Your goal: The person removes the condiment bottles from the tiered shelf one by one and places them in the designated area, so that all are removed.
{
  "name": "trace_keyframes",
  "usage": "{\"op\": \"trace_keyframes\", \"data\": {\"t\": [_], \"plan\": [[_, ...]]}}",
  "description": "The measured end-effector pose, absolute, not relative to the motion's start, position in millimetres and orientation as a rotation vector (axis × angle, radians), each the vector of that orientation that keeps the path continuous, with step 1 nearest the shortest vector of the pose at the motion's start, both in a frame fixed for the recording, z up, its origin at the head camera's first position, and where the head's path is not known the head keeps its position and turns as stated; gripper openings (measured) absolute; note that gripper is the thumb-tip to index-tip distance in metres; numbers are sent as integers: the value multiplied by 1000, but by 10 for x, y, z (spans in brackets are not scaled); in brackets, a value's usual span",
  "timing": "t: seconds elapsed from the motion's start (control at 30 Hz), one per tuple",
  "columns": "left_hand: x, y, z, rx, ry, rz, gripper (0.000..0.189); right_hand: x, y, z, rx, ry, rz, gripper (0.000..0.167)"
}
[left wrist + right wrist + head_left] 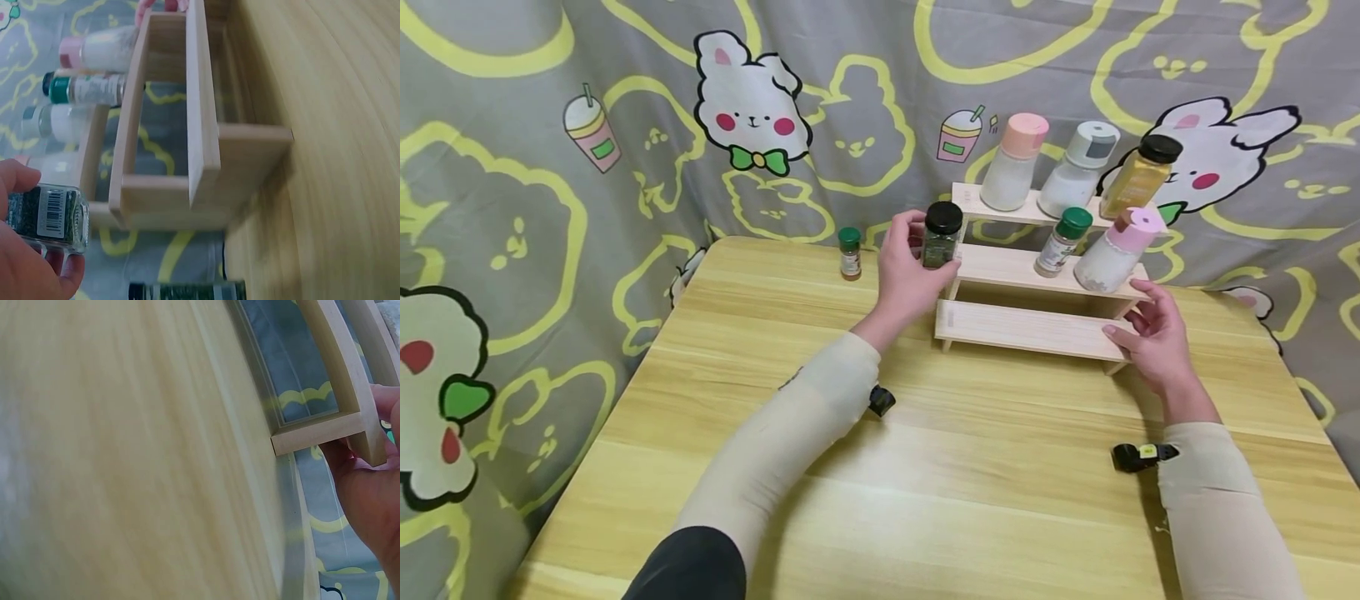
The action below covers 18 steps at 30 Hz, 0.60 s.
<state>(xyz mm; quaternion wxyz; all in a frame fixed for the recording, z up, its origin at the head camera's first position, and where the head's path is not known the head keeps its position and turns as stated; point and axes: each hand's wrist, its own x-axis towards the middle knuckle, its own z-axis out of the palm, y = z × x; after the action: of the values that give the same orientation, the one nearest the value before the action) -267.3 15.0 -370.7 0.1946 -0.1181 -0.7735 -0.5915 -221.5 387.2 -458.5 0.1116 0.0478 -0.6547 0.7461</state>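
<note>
My left hand (904, 279) holds a clear spice jar (942, 237) with a black cap and dark green flakes, upright beside the left end of the middle shelf. A barcode label on this jar (53, 212) faces the left wrist camera. My right hand (1161, 342) grips the right end of a three-step wooden rack (1030, 329), thumb on the lowest step. On the middle step stand a green-capped spice bottle (1055, 250) and a pink-capped shaker (1108, 260), towards the right.
The top step bears a peach-capped shaker (1011, 171), a grey-and-white-capped shaker (1070, 179) and a black-capped yellow bottle (1131, 185). A small green-capped bottle (850, 257) stands on the table (925, 483), left of the rack. Behind hangs a patterned curtain (865, 125).
</note>
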Motion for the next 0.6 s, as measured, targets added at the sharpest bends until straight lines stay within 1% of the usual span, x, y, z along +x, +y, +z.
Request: {"op": "trace_keyframes", "data": {"t": [0.6], "plan": [[-2720,-587,-3868,-190,-2107,-1654,70,-2226,3879,-4595,134,-1945,2180,81]]}}
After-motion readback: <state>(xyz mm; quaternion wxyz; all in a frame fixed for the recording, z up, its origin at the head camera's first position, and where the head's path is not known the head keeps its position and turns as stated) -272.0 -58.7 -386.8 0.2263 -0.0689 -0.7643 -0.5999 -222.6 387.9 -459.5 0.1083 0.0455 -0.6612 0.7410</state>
